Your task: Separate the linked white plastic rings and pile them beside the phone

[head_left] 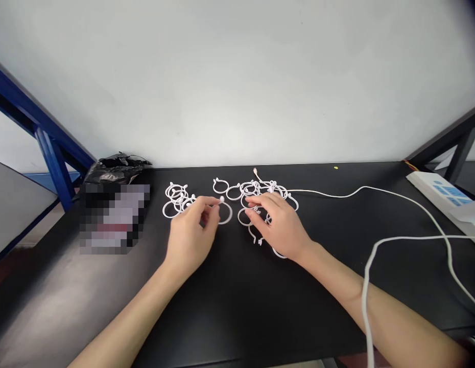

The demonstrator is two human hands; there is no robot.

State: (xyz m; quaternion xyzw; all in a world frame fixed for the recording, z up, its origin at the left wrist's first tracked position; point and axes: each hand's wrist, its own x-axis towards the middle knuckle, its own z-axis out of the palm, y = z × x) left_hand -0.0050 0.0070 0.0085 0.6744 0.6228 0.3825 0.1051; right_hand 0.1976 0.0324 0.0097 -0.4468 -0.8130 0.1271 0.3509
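Observation:
My left hand (192, 232) is closed in a pinch, thumb against forefinger, on a white plastic ring (231, 213) with a knob at its top. To its left lies a loose cluster of similar white rings (171, 216), partly behind the fingers. My right hand (281, 225) reaches over a larger pile of white rings (298, 203), its thumb and forefinger apart. Some rings under that palm are hidden. Between the two groups, a single open ring (221, 180) with knobbed ends lies farther back on the black table (237, 306).
At the left, a crumpled black plastic bag (115, 166) sits behind a blurred-out package (115, 217). A white cable (337, 196) runs right from the pile, and another loop (365, 286) crosses before my right forearm. A white box (438, 191) stands at the right edge.

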